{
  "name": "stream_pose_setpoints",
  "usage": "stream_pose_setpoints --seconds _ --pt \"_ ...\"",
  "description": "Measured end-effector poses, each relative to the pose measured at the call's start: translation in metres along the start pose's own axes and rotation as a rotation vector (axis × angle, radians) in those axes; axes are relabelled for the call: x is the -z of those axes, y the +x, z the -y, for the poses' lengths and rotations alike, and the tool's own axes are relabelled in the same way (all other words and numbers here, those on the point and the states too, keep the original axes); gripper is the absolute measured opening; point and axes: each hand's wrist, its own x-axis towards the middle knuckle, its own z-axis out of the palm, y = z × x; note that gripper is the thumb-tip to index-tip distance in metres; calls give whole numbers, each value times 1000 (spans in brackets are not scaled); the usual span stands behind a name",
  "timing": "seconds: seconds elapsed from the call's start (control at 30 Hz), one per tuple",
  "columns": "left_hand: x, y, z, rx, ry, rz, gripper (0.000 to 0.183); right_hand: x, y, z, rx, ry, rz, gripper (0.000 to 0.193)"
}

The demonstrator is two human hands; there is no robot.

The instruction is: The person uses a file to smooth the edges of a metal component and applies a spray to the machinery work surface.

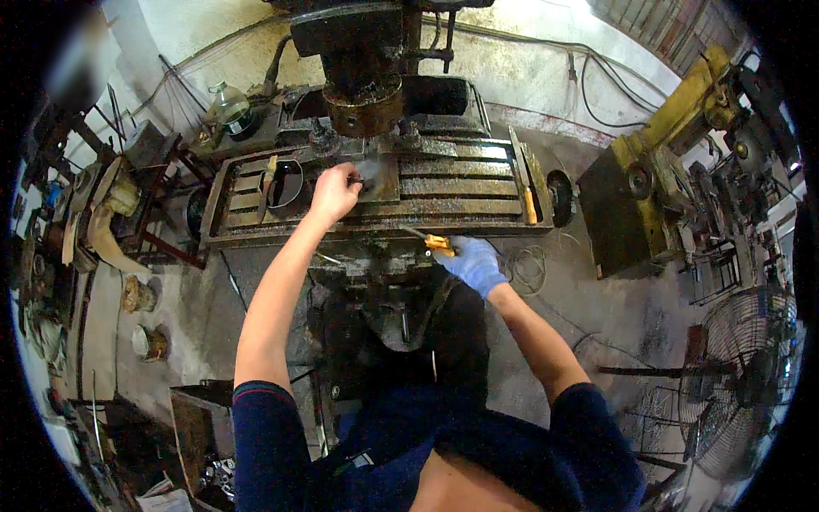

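Observation:
My left hand (pixel 334 194), bare, reaches over the slotted metal table (pixel 465 189) of a milling machine. Its fingers are curled together beside a dark block (pixel 384 179) under the spindle head (pixel 363 107); whatever they pinch is too small to make out. In front of the table's near edge, my right hand (pixel 474 263) wears a blue glove. It is closed around the yellow handle of a tool (pixel 438 244) whose thin metal shaft points left toward the table; its tip is too small to identify. A round dark pan (pixel 286 203) sits left of my left hand, with a wooden-handled brush (pixel 270 177) at its side.
On the table's right end lies a long file-like tool with a yellow handle (pixel 529 205). A large clear bottle (pixel 229 107) stands at the back left. A yellow and dark machine (pixel 627 200) stands at right, above a floor fan (pixel 738 375). Buckets (pixel 152 343) stand on the left floor.

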Motion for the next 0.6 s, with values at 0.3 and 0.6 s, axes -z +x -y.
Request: stream_pose_setpoints --seconds 0.3,0.6 --pt "-32 28 8 -184 259 -210 17 23 -72 -57 -67 374 -59 32" --pt "-50 45 9 38 283 -307 30 69 -94 -62 -198 374 -126 24"
